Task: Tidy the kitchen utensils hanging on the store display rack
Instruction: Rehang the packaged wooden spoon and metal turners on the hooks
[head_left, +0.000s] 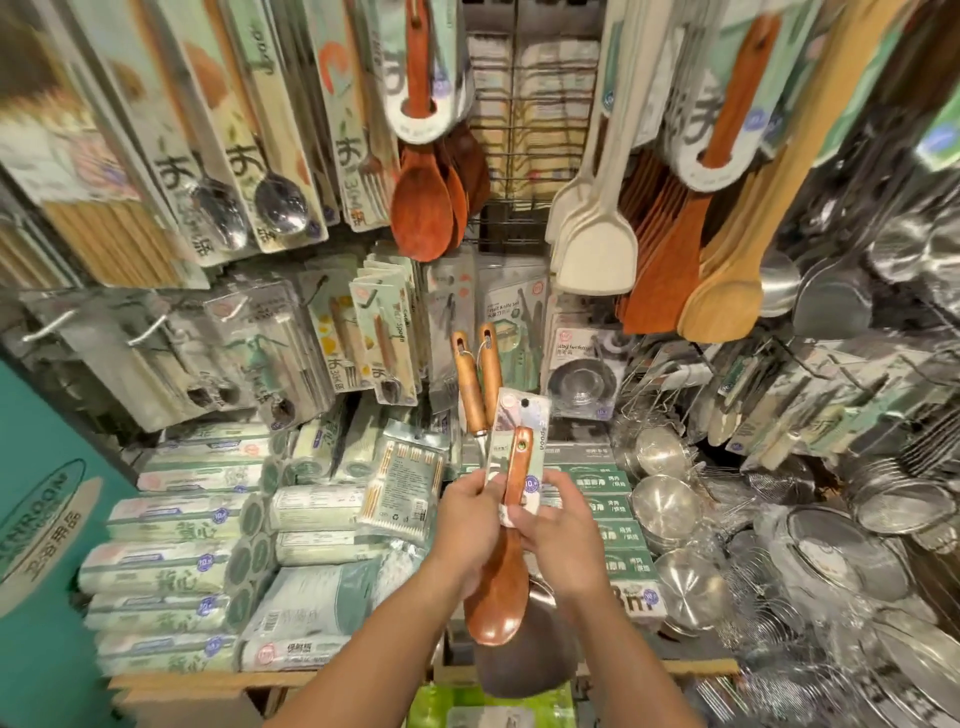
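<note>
Utensils under handling are held in front of the rack, low in the centre of the view, off their hooks. The left hand (470, 512) grips two wooden-handled utensils (478, 382) by their lower metal shafts, so the handles fan upward in a V with the hang holes at the top. The right hand (553, 525) pinches the carded wooden spoon (506, 551) at its neck, bowl hanging down and card (522, 415) uppermost. This orientation appears deliberate: hang holes are presented towards the display, ready for threading onto a peg.

Matching stock hangs above. A group of dark wooden spoons (418, 208) on carded sleeves sits upper centre, beside the bare wire grid (530, 119). White spatulas (597, 249) and brown and pale wooden turners (670, 249) hang to the right of it. Packaged cutlery (270, 202) occupies the upper left. Two white pegs (52, 325) at mid left project outwards; whether they carry anything cannot be told.

Judgement: sorting is in progress, with the held items being separated by type before rehanging. The spoon likely belongs with the dark spoons overhead. Risk: the card hole is small and the pegs are crowded, so neighbouring packs may be dislodged. Steel bowls and strainers (670, 509) lie below right; wrapped rolls (176, 525) are stacked below left.
</note>
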